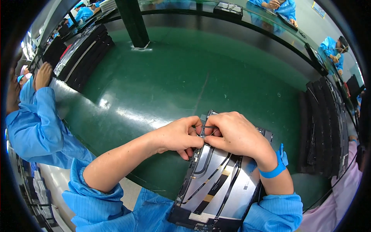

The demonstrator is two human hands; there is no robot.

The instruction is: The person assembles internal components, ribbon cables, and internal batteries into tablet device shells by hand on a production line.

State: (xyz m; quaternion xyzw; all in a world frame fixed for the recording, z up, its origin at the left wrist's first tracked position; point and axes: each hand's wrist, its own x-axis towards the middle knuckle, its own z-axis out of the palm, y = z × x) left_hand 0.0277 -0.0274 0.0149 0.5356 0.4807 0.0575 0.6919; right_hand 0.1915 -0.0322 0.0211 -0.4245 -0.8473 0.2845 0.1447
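Green surface (162, 77) ahead, your left hand (176, 135) and right hand (237, 133) pinch something indistinct at the flat device's (235, 193) far-left corner.

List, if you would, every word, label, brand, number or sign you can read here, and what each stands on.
No text is readable in this picture.
Silver panel of the opened flat device: a small dark printed mark, too small to read.
Board at the far upper right: any writing on it is too small and blurred to read.
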